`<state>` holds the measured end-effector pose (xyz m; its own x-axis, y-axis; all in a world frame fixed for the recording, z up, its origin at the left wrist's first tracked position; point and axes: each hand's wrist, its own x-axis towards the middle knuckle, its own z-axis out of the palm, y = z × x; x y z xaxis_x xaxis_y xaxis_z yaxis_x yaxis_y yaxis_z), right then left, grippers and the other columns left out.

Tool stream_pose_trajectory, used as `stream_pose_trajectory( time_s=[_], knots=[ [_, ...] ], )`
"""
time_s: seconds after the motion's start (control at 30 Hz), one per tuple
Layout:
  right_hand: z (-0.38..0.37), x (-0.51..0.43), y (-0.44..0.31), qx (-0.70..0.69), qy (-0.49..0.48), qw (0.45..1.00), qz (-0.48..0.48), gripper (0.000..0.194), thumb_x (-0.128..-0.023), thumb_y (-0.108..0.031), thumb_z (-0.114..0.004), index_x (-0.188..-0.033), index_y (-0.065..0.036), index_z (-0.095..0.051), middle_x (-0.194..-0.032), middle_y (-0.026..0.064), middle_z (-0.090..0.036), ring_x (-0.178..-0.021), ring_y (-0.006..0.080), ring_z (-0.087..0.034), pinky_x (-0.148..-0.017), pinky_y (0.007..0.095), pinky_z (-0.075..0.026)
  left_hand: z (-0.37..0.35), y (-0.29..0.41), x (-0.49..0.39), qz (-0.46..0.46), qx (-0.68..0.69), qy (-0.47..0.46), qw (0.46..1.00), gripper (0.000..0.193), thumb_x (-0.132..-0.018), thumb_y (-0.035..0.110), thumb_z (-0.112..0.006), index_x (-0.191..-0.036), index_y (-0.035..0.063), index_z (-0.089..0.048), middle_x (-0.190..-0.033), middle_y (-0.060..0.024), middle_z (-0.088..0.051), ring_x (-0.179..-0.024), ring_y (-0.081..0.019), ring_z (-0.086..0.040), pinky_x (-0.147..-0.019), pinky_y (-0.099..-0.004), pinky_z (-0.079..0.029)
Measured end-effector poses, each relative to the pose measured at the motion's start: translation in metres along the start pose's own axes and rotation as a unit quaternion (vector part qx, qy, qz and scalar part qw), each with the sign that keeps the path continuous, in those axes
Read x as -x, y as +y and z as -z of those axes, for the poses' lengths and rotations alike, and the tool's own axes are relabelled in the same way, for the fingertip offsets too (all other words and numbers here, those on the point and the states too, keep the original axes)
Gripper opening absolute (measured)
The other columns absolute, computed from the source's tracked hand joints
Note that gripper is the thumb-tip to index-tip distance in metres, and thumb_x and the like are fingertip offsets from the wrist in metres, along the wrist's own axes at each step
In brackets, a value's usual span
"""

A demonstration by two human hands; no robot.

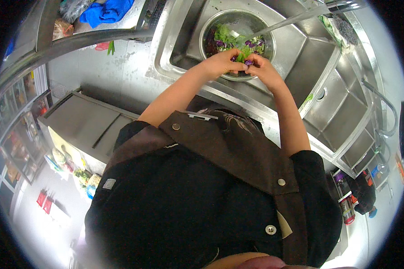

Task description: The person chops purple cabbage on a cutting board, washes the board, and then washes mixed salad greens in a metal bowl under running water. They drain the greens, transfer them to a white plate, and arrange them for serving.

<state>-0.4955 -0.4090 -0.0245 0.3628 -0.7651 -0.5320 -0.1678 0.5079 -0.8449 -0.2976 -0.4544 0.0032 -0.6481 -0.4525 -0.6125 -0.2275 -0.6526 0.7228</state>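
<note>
Both hands meet over the near rim of a round steel bowl point(204, 37) that sits in a stainless steel sink basin point(291, 50). Between the fingertips of my left hand point(226, 63) and my right hand point(261, 67) is a small piece of purple cabbage point(248, 63). Green leaves point(224, 33) and more purple shreds float in the bowl's water. A stream of water point(282, 24) runs from the faucet point(346, 6) into the bowl. The fingers hide part of the near leaves.
To the right are further sink basins point(338, 111) with a curved faucet point(392, 117). A dark scrubber and cloth point(345, 33) lie on the back ledge. At upper left, a blue cloth point(106, 13) rests on a counter. A steel cabinet point(84, 117) stands at left.
</note>
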Motion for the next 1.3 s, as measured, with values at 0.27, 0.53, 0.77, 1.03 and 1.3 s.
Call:
stream_pose_trajectory(
  time_s=[0.27,0.53,0.77,1.03,1.3],
  knots=[
    [0.012,0.007,-0.007,-0.019,-0.024,0.995,-0.091,0.033,-0.084,-0.025,-0.060,-0.107,-0.003,-0.051,-0.099,0.0074,-0.059,-0.087,0.0151,-0.058,-0.076,0.0278,-0.047,0.010,-0.012,-0.011,0.013,0.096,0.000,0.995,0.037,-0.087,0.023,-0.060,-0.114,0.0005,-0.050,-0.084,-0.0031,-0.057,-0.074,-0.0097,-0.052,-0.068,-0.0226,-0.044],
    [-0.031,-0.021,0.001,0.116,0.144,0.981,0.050,0.043,-0.076,-0.021,-0.070,-0.114,-0.005,-0.056,-0.097,0.0151,-0.060,-0.080,0.0223,-0.062,-0.072,0.0323,-0.050,0.032,-0.047,-0.035,0.001,0.059,0.058,0.997,0.030,-0.083,0.010,-0.059,-0.110,-0.0026,-0.054,-0.102,-0.0106,-0.060,-0.091,-0.0188,-0.058,-0.079,-0.0298,-0.048],
    [-0.033,-0.027,0.009,0.032,0.149,0.985,0.085,0.027,-0.080,-0.012,-0.065,-0.105,-0.003,-0.059,-0.090,0.0093,-0.062,-0.077,0.0183,-0.062,-0.071,0.0294,-0.051,0.016,-0.038,-0.020,-0.062,0.118,0.035,0.990,0.037,-0.087,0.011,-0.047,-0.120,-0.0068,-0.047,-0.114,-0.0136,-0.055,-0.105,-0.0197,-0.054,-0.092,-0.0320,-0.044],
    [-0.027,-0.011,-0.006,-0.269,0.117,0.956,-0.027,0.018,-0.088,-0.008,-0.055,-0.105,-0.002,-0.057,-0.091,0.0049,-0.059,-0.079,0.0130,-0.060,-0.073,0.0248,-0.053,0.005,-0.031,-0.009,-0.065,-0.059,0.173,0.981,0.030,-0.084,0.014,-0.063,-0.109,-0.0004,-0.056,-0.095,-0.0086,-0.064,-0.085,-0.0129,-0.062,-0.076,-0.0266,-0.049],
    [-0.021,-0.002,0.000,-0.400,0.088,0.909,-0.079,0.019,-0.091,-0.011,-0.054,-0.108,-0.002,-0.056,-0.097,0.0050,-0.058,-0.084,0.0125,-0.059,-0.075,0.0240,-0.053,-0.008,-0.009,0.005,-0.219,-0.194,0.222,0.930,0.027,-0.074,0.008,-0.072,-0.096,0.0015,-0.059,-0.086,-0.0097,-0.059,-0.072,-0.0167,-0.062,-0.066,-0.0278,-0.052]
  ],
)
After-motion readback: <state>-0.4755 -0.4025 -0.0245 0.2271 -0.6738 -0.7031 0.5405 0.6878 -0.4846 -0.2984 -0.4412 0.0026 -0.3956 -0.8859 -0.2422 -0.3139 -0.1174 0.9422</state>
